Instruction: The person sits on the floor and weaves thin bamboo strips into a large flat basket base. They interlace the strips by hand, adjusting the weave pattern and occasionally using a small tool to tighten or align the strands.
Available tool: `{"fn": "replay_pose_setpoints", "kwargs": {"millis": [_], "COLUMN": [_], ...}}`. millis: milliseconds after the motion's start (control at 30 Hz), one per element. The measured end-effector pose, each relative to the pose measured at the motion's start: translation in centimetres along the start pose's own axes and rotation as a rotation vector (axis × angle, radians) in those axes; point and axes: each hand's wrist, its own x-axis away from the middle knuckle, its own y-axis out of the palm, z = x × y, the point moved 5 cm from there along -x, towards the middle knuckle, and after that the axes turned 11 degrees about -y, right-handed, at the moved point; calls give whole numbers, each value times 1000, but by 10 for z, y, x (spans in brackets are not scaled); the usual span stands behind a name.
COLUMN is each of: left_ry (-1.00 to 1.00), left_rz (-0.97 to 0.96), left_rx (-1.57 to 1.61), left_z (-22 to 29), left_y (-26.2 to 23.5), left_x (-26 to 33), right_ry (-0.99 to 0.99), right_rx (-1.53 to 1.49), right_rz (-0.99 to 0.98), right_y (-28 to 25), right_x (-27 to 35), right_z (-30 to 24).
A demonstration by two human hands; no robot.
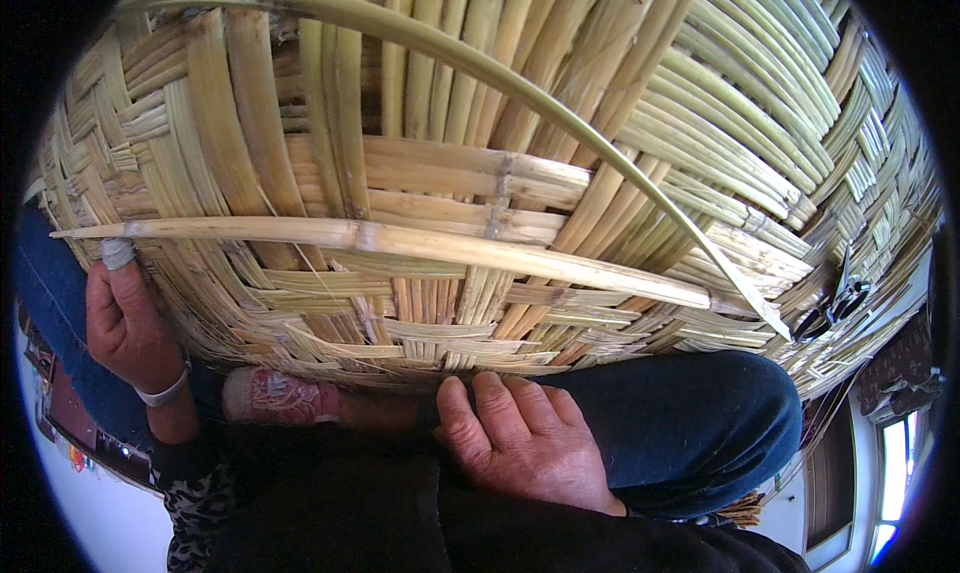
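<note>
A large woven piece of split cane fills the space before me, its near edge by my legs. My left hand is at the left, fingers closed, one fingertip wrapped in white tape. That taped finger meets the left end of a long pale cane strip, which lies across the weave. My right hand is at the near edge, in front of my bent leg. Its fingers curl down there with their tips hidden, so what they hold, if anything, does not show.
A second long green strip arches over the weave from upper left to right. A dark-handled cutting tool lies on the weave at the right. My denim-covered knee and patterned sock are close to the near edge.
</note>
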Motion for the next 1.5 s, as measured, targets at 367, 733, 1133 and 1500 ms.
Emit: {"fn": "replay_pose_setpoints", "kwargs": {"millis": [367,733,1133,1500], "left_ry": [55,19,-8,-3], "left_rz": [-50,-44,-3,29], "left_rx": [-63,-1,-2,-27], "left_z": [-1,-11,-1,7], "left_y": [-2,-3,1,4], "left_x": [-2,-3,0,0], "right_ry": [3,14,9,-3], "right_rx": [0,-19,-2,-1], "right_rz": [-10,-21,-24,-17], "right_y": [-2,1,2,2], "right_x": [0,-1,0,1], "right_z": [-1,1,0,1]}}
